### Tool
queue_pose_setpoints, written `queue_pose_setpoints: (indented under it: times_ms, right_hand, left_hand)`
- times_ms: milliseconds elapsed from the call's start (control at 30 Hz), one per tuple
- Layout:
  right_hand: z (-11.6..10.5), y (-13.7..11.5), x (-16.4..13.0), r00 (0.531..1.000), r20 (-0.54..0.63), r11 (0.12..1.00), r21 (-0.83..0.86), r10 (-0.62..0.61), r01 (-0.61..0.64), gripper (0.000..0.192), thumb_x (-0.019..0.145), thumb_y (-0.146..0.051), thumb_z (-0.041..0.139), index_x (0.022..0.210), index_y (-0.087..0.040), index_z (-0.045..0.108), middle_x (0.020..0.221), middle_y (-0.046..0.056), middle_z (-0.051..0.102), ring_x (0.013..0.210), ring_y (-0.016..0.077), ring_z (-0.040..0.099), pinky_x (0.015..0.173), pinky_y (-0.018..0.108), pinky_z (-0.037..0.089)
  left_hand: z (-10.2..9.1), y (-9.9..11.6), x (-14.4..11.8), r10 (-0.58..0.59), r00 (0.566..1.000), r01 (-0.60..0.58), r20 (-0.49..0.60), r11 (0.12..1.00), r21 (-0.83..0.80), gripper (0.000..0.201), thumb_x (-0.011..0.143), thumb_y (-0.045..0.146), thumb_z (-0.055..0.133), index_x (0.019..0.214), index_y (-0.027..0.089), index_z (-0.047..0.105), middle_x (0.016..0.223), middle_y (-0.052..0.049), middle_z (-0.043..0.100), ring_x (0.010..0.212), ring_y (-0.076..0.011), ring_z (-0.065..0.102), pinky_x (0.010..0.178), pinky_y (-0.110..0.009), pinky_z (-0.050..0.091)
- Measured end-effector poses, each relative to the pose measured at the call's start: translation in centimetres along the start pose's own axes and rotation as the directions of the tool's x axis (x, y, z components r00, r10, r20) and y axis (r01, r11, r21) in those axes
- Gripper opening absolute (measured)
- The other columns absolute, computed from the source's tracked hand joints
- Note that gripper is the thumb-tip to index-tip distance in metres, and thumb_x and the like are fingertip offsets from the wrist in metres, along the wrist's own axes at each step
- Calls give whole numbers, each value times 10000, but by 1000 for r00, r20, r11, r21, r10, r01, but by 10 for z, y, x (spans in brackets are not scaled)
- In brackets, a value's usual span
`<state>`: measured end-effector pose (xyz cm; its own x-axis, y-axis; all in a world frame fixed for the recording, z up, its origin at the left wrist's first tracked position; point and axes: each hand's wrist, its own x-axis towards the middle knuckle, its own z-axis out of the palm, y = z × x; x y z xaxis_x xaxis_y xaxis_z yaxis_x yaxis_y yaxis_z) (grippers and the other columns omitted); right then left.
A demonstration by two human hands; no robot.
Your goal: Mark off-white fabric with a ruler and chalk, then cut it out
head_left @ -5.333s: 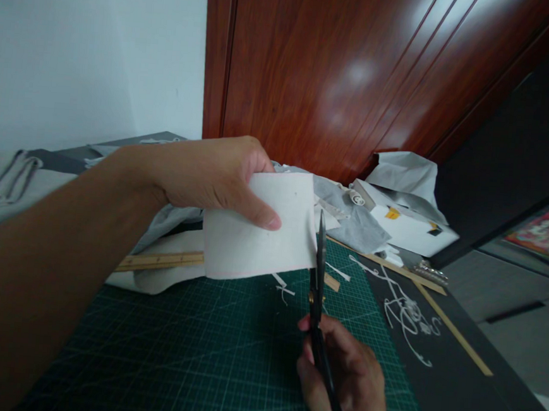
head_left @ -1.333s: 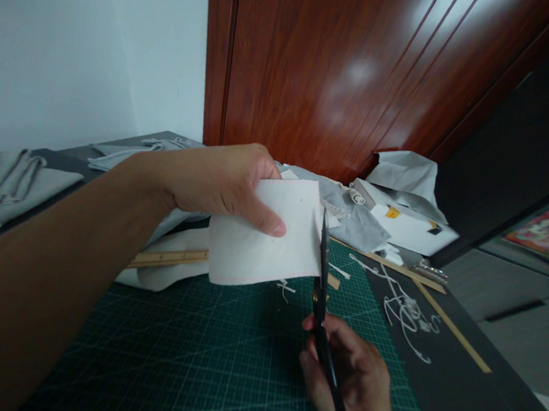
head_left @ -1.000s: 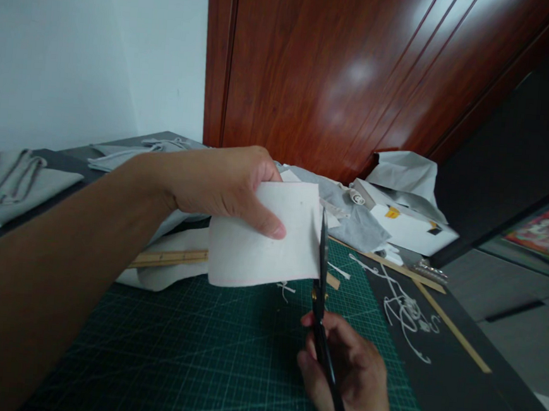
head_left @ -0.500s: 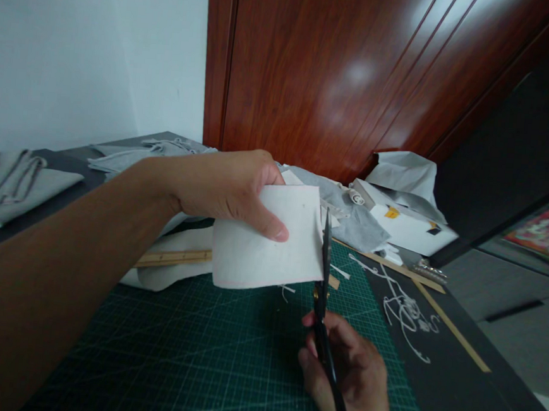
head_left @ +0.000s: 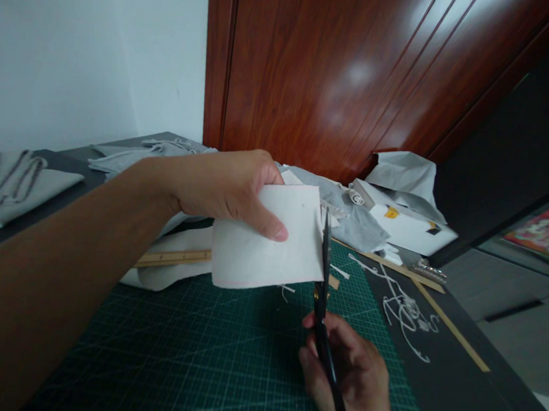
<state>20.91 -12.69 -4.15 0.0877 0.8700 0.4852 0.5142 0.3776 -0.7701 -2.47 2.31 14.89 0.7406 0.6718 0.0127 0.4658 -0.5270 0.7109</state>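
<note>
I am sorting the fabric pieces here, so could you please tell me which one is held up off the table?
The white square piece pinched in the left hand; the grey pieces lie on the table.

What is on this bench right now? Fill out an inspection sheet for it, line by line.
Surface: green cutting mat on a dark table.
Job's things: white fabric piece held above the mat; black scissors upright at its right edge.
Clutter: wooden ruler, white fabric trimmings, grey cloth, folded grey fabric, white box.
Hands: left hand pinches the fabric piece; right hand grips the scissors.
Cables: nothing seen.
Surroundings: white wall, red-brown wooden door.
</note>
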Motion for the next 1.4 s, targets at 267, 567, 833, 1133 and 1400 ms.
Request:
queue_pose_setpoints:
  times_ms: [267,567,833,1133,1400]
  right_hand:
    - [1,2,-1,1000,16,1000,10,23,-23,192,810,-194,701,983,-277,709,600,-83,563,446,116,533,402,206,426]
    - [0,4,-1,996,70,990,130,48,-57,247,806,-246,724,1051,-266,707,624,-76,551,460,113,486,416,217,374]
    - [1,6,-1,995,68,982,166,77,-87,279,803,-241,725,1079,-275,706,637,-75,565,484,124,509,433,221,387]
    - [0,7,-1,997,50,990,132,53,-60,277,800,-230,718,1072,-281,713,634,-73,562,483,126,515,435,218,405]
    - [-1,6,-3,996,61,990,121,72,-79,240,807,-234,693,1041,-286,695,623,-77,539,477,127,493,433,227,375]
  left_hand:
    - [0,0,-2,-28,1000,28,9,999,32,259,729,413,852,785,165,808,810,-25,819,663,-187,756,480,-183,485]
    - [3,1,0,38,998,-34,58,998,-61,129,732,314,874,700,234,778,752,21,818,606,-179,741,472,-209,500]
    - [5,1,1,27,998,-23,58,997,-68,119,727,304,861,692,225,780,740,27,812,612,-168,736,490,-194,479]
    - [6,1,3,25,998,-20,65,998,-65,120,738,301,860,708,220,777,753,18,820,620,-175,747,487,-195,486]
    - [6,1,3,43,997,-39,67,997,-63,107,732,293,859,701,228,780,746,31,815,616,-173,742,486,-196,492]
